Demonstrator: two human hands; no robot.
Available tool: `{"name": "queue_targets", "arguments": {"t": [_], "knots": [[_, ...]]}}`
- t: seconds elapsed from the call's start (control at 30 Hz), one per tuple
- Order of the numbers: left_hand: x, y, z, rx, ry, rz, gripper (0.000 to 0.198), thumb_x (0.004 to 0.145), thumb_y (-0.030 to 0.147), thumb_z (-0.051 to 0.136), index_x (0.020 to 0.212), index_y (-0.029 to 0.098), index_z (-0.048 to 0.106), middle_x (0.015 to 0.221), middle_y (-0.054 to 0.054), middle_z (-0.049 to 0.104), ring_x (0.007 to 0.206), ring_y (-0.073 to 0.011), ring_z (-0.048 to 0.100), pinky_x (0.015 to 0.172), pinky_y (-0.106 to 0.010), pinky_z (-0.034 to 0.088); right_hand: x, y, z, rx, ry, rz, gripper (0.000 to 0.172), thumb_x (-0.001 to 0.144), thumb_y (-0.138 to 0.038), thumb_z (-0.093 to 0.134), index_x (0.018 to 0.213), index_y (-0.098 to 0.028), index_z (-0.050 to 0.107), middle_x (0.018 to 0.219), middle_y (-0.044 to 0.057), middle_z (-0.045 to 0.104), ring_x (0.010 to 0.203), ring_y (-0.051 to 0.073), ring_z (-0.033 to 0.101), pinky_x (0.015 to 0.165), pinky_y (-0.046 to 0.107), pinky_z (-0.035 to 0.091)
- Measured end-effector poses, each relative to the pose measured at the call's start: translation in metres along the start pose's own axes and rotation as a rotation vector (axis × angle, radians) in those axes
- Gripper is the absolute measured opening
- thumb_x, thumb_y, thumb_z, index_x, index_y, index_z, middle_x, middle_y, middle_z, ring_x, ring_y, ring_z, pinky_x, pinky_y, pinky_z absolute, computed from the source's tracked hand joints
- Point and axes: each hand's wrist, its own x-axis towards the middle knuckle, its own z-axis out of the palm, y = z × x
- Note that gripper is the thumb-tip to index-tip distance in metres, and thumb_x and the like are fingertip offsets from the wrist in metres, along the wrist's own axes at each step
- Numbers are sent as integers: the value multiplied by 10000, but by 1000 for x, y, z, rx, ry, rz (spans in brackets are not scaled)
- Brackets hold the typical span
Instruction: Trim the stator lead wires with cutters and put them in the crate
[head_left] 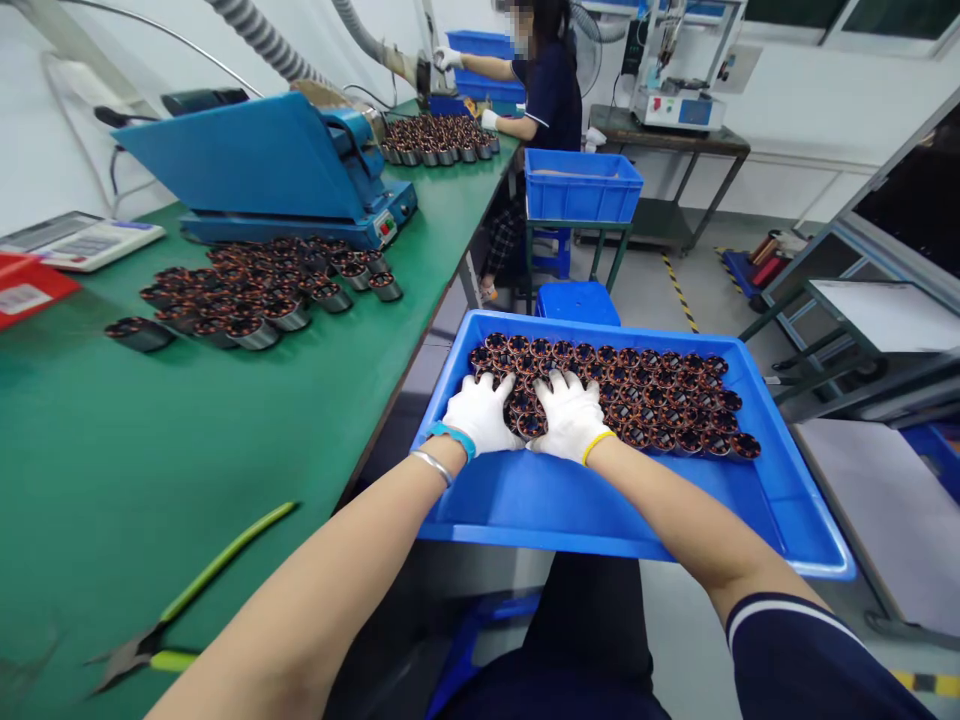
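In the head view, several motor stators [664, 400] with copper windings and dark metal rims stand packed in rows in a blue plastic tray [592, 510]. My left hand [481, 415], in a white glove, is at the left end of the rows, with its fingers curved over stators and its thumb at the near side. Close beside it, my right hand [568, 415], gloved too, clasps stators from the other side. A few stators show between my two hands. My palms and the undersides of my fingers are hidden.
More stators [255, 290] stand on the green bench [225, 430] at left, by a blue machine [262, 160]. Green-handled cutters [195, 600] lie near me. A co-worker [551, 90] works beyond, near another blue bin [583, 190]. A blue stool [577, 303] is behind the tray.
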Motion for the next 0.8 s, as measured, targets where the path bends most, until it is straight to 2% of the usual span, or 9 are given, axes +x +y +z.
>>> {"name": "queue_targets", "arguments": {"t": [0.07,0.13,0.33,0.47,0.53,0.63,0.7,0.8], "knots": [[2,-1,-2,0,-17,8,1105,532,711,677,1480,292,294,1380,-149,421,1228,-399,383,956,-499,440,-1,-1,-2,-9,-11,21,1038,600,-733,633,1442,-199,345,1517,208,293,1343,455,260,1003,681,271],[0,-1,-3,-1,-34,11,1089,526,720,677,1466,301,321,1370,-148,423,1230,-399,381,958,-503,439,-4,-3,-6,-12,-30,5,1032,593,-725,645,1434,-200,358,1508,194,314,1341,453,264,996,643,312],[-22,-2,-3,6,-107,29,1153,466,738,704,1463,305,319,1353,-158,425,1193,-406,418,926,-508,458,-23,-10,-11,6,-78,-41,1017,566,-726,650,1398,-208,378,1455,181,372,1187,372,454,967,574,385],[-18,-8,-8,22,-168,84,1345,313,658,794,1488,293,252,1363,-169,422,1156,-411,464,921,-501,463,-23,-21,-5,13,-115,14,1101,537,-770,631,1415,-174,337,1470,233,322,1183,411,462,941,654,378],[-12,-10,-11,30,-188,97,1320,331,623,798,1485,287,253,1353,-171,434,1148,-405,487,929,-493,460,-19,-25,-4,18,-127,51,1142,513,-781,638,1422,-170,315,1490,252,277,1194,425,456,922,679,385],[-7,-11,-14,34,-211,96,1230,365,602,792,1454,280,321,1320,-163,463,1122,-390,524,924,-478,469,-14,-26,-4,30,-125,61,1070,485,-759,674,1344,-185,395,1419,236,360,1118,385,510,876,626,452],[-7,-11,-13,30,-225,92,1235,339,593,806,1443,287,344,1310,-157,473,1108,-390,536,913,-476,480,-13,-25,-4,38,-123,46,1003,462,-740,697,1266,-192,456,1320,205,442,1044,351,544,842,585,488],[-9,-10,-11,20,-219,70,1282,321,601,815,1462,319,303,1347,-156,443,1147,-414,504,916,-498,478,-11,-22,-5,59,-117,45,1028,431,-726,715,1265,-191,442,1284,186,442,1033,344,545,800,534,524]]}}
